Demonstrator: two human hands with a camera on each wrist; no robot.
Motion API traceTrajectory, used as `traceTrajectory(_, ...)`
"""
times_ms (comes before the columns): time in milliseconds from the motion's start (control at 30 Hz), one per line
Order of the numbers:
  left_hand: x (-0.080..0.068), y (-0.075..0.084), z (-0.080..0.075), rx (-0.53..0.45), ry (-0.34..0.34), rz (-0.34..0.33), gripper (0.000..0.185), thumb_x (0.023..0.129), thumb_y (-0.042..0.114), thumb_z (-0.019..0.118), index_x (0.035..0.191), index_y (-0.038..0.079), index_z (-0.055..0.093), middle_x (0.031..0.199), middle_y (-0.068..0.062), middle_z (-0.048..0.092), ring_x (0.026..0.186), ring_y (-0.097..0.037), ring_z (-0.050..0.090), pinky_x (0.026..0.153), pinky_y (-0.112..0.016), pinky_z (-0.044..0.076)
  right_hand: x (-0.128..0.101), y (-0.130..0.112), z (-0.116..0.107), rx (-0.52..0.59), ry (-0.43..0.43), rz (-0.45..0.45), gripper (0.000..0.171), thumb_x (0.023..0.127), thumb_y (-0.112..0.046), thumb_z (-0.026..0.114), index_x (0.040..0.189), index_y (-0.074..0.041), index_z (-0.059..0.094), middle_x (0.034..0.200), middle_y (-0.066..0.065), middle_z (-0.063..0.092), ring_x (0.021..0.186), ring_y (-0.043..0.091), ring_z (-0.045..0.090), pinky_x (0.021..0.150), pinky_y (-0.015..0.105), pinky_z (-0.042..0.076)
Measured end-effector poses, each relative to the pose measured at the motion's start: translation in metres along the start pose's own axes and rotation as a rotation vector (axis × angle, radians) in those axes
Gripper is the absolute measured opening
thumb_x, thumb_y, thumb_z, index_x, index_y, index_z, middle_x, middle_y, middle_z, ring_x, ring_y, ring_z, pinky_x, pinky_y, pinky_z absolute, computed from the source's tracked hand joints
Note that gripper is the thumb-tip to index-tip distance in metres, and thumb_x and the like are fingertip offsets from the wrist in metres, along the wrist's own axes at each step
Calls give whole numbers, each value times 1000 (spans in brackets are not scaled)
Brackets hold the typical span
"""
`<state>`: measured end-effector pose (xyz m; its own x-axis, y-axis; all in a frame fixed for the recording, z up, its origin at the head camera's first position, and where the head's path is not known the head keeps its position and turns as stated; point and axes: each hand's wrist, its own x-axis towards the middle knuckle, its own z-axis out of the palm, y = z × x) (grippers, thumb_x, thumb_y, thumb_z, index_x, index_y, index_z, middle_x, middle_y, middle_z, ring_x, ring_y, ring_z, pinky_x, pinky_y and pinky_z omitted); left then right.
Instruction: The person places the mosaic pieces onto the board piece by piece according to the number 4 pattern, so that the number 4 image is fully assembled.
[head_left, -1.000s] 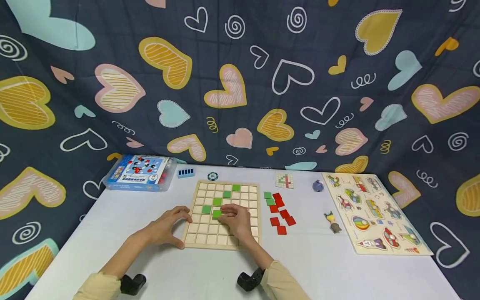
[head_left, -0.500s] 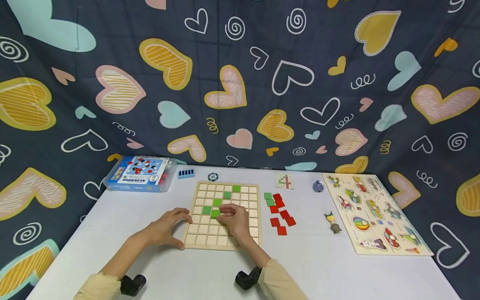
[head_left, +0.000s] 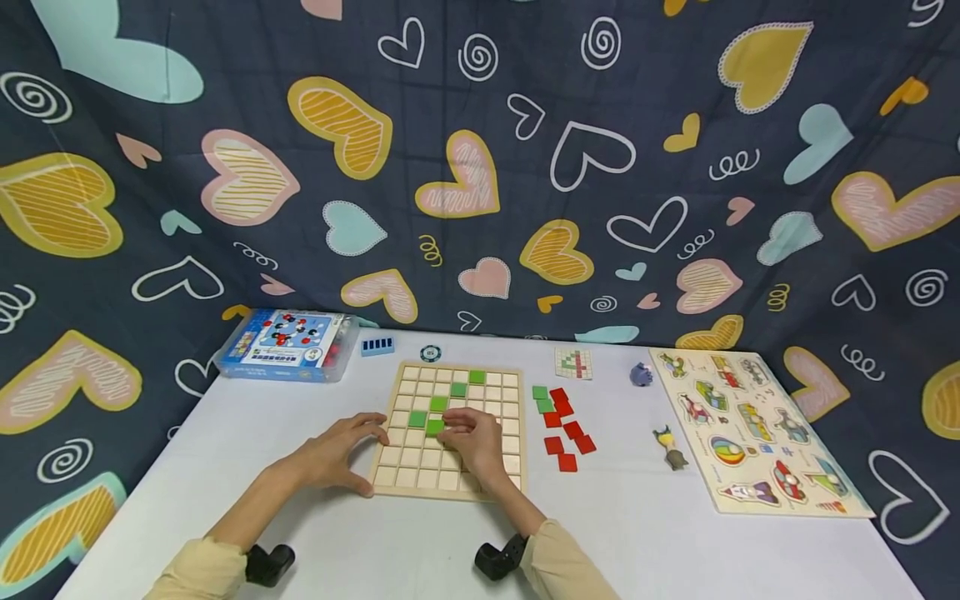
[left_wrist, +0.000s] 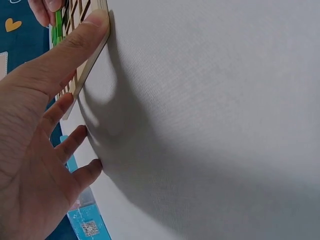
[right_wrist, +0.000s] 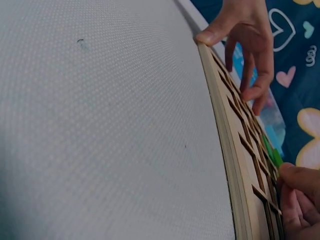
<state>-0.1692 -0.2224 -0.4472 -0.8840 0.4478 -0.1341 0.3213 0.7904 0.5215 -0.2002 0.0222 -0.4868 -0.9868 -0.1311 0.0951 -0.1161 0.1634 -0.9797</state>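
My right hand pinches a bright green square tile over the wooden grid board. In the right wrist view, thumb and fingertips meet the edge of this green tile just above the slats. Several more green tiles lie in the board's cells, running diagonally to the upper right, one just left of the pinched tile. My left hand spreads along the board's left side. In the left wrist view its thumb touches the board's edge, with the other fingers spread apart.
Right of the board lie loose red tiles and green tiles. Behind them is a pattern card. A picture puzzle board and small animal figures sit farther right. A plastic box stands back left.
My right hand and the pinched green tile shift slightly left on the board and settle in place. The left hand stays at the board's edge. The head view drifts slightly.
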Motion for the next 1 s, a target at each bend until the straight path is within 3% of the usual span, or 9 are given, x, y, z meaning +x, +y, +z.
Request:
traceTrajectory(500,3,1,2,-8,4,12,59,62,33,89,110,24,55,146,-14,39,130,-45,35,81,-77,37,4,1,1,-27,55,-33,25,74,9,74,99,7,69,93,20,71,79,25,70,68,20,56)
traceTrajectory(767,2,-1,3,-11,9,23,59,61,32,90,109,23,56,145,-14,39,130,-45,36,82,-76,38,5,3,1,-47,43,-52,25,75,8,74,100,7,69,93,18,71,80,26,70,68,20,56)
traceTrajectory(1000,3,1,2,-15,17,35,60,61,31,90,109,21,56,144,-17,40,128,-47,36,83,-74,39,3,0,-1,40,18,-24,26,77,9,72,103,10,67,98,24,69,83,32,69,70,25,57)
